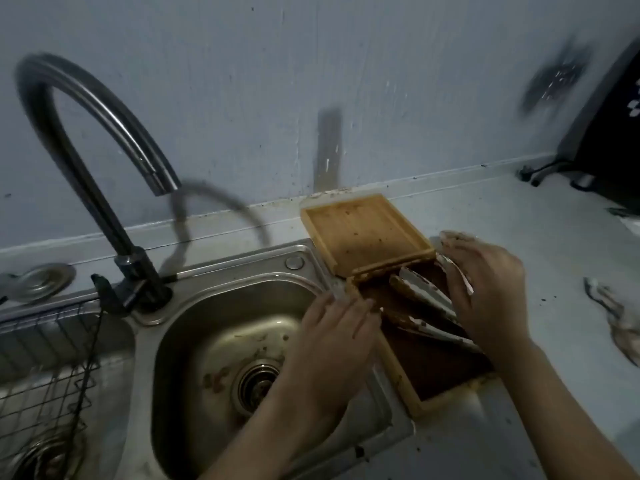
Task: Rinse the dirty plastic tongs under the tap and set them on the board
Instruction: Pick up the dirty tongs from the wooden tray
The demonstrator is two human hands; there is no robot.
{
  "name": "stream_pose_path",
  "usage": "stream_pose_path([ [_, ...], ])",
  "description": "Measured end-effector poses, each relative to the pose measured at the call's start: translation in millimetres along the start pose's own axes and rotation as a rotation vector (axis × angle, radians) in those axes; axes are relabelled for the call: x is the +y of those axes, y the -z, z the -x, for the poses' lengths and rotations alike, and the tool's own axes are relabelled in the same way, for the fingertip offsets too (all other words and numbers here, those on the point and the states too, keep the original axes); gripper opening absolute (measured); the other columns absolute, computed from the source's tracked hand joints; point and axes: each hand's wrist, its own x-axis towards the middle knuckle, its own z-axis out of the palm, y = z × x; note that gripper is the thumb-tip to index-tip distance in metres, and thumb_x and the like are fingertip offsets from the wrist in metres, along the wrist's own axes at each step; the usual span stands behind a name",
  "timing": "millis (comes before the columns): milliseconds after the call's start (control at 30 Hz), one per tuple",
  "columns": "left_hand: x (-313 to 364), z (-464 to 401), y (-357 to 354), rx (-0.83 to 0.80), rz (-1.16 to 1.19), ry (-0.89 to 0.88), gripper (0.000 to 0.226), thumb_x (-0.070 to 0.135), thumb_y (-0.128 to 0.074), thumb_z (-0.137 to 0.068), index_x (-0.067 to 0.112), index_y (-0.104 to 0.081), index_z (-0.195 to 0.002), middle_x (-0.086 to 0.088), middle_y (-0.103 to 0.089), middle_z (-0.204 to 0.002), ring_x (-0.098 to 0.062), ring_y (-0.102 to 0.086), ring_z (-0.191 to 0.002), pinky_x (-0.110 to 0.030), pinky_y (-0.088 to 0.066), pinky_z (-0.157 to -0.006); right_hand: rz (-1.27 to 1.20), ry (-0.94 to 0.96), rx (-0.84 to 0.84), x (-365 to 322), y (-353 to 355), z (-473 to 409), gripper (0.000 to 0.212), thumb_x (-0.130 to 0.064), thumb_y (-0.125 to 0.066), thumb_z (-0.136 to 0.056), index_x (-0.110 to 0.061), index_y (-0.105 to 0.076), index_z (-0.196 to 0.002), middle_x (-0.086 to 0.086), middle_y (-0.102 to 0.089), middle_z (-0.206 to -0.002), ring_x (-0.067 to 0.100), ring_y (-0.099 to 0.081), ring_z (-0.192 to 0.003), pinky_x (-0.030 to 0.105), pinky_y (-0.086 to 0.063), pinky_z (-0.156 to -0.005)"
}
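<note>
The dirty plastic tongs [424,301] are whitish with brown smears. They lie spread open on a dark, wet wooden board [436,368] just right of the sink. My right hand [485,292] lies over their far end, its fingers curled on the upper arm of the tongs. My left hand [332,330] rests with flat fingers on the board's left corner, at the sink's rim, holding nothing. The curved tap [86,133] arches over the sink basin [194,327]; no water is seen running.
A lighter wooden board [363,230] lies behind the dark one, by the wall. A wire rack [52,375] fills the left basin. A crumpled wet scrap [616,317] lies on the counter at right, and a black appliance [609,140] stands far right.
</note>
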Motion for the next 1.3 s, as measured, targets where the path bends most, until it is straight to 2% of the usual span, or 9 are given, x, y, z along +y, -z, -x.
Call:
stream_pose_path([
  [100, 13, -2, -29, -0.205, 0.006, -0.082, 0.045, 0.028, -0.04, -0.081, 0.015, -0.064, -0.117, -0.007, -0.067, -0.121, -0.025, -0.062, -0.115, -0.045, -0.045, -0.098, 0.057, -0.136, -0.307, 13, -2, 16, 0.018, -0.017, -0.054, -0.088, -0.012, -0.071, -0.09, 0.006, -0.07, -0.08, 0.024, -0.061, -0.075, 0.033, -0.045, -0.067],
  [200, 21, -2, -49, -0.505, 0.041, -0.161, 0.055, 0.029, -0.035, -0.095, 0.014, -0.026, -0.147, -0.012, -0.027, -0.155, -0.03, -0.023, -0.144, -0.05, -0.014, -0.115, 0.075, -0.213, -0.62, 20, -6, 37, 0.018, -0.036, -0.058, -0.085, -0.022, -0.07, -0.089, -0.002, -0.069, -0.082, 0.016, -0.059, -0.077, 0.029, -0.049, -0.068],
  [300, 23, -2, -52, -0.535, 0.035, -0.188, 0.059, 0.029, -0.034, -0.097, 0.017, -0.013, -0.151, -0.009, -0.011, -0.16, -0.028, -0.008, -0.147, -0.048, -0.002, -0.117, 0.077, -0.235, -0.767, 23, -7, 48, 0.027, -0.049, -0.064, -0.077, -0.028, -0.066, -0.095, -0.008, -0.065, -0.091, 0.011, -0.057, -0.086, 0.03, -0.05, -0.079],
  [500, 24, 2, -50, -0.528, 0.059, -0.125, 0.061, 0.025, -0.039, -0.095, 0.023, -0.012, -0.151, -0.004, -0.008, -0.161, -0.029, -0.007, -0.146, -0.049, -0.003, -0.116, 0.319, -0.256, -0.893, 22, -16, 45, 0.022, -0.032, -0.059, -0.084, -0.032, -0.059, -0.106, -0.005, -0.059, -0.109, 0.014, -0.053, -0.105, 0.029, -0.043, -0.092],
  [733, 24, 7, -42, -0.546, 0.117, -0.077, 0.061, 0.025, -0.037, -0.097, 0.026, -0.01, -0.151, 0.0, -0.005, -0.161, -0.029, -0.004, -0.147, -0.051, -0.007, -0.117, 0.152, -0.371, -0.769, 16, -18, 44, 0.015, -0.024, -0.058, -0.086, -0.024, -0.063, -0.101, -0.003, -0.054, -0.094, 0.012, -0.053, -0.083, 0.026, -0.048, -0.074],
  [867, 25, 8, -42, -0.524, 0.118, -0.068, 0.06, 0.023, -0.035, -0.096, 0.027, -0.011, -0.151, 0.002, -0.006, -0.161, -0.031, -0.006, -0.147, -0.052, -0.007, -0.116, 0.028, -0.392, -0.569, 11, -9, 44, 0.005, -0.015, -0.059, -0.085, -0.019, -0.056, -0.087, 0.003, -0.05, -0.084, 0.016, -0.048, -0.071, 0.023, -0.036, -0.058],
  [967, 25, 9, -44, -0.512, 0.124, -0.056, 0.059, 0.024, -0.035, -0.096, 0.027, -0.013, -0.151, 0.002, -0.008, -0.161, -0.031, -0.007, -0.146, -0.053, -0.006, -0.116, -0.043, -0.336, -0.467, 9, -5, 41, 0.022, -0.008, -0.058, -0.084, -0.02, -0.043, -0.072, 0.0, -0.046, -0.07, 0.014, -0.042, -0.064, 0.02, -0.025, -0.051],
  [1133, 26, 10, -41, -0.434, 0.165, -0.044, 0.054, 0.025, -0.036, -0.096, 0.025, -0.022, -0.149, 0.0, -0.017, -0.16, -0.028, -0.012, -0.146, -0.051, -0.008, -0.116, -0.175, -0.355, -0.4, 1, -2, 40, 0.015, -0.01, -0.061, -0.084, -0.019, -0.05, -0.084, 0.003, -0.053, -0.078, 0.008, -0.043, -0.067, 0.015, -0.026, -0.054],
  [1300, 37, -5, -29, -0.213, 0.518, 0.164, 0.048, 0.029, -0.041, -0.096, 0.022, -0.036, -0.143, 0.002, -0.035, -0.151, -0.016, -0.031, -0.139, -0.037, -0.023, -0.116, -0.226, -0.397, -0.459, -5, -3, 45, 0.023, -0.015, -0.067, -0.082, -0.012, -0.063, -0.104, -0.003, -0.056, -0.084, -0.006, -0.047, -0.067, 0.008, -0.032, -0.051],
])
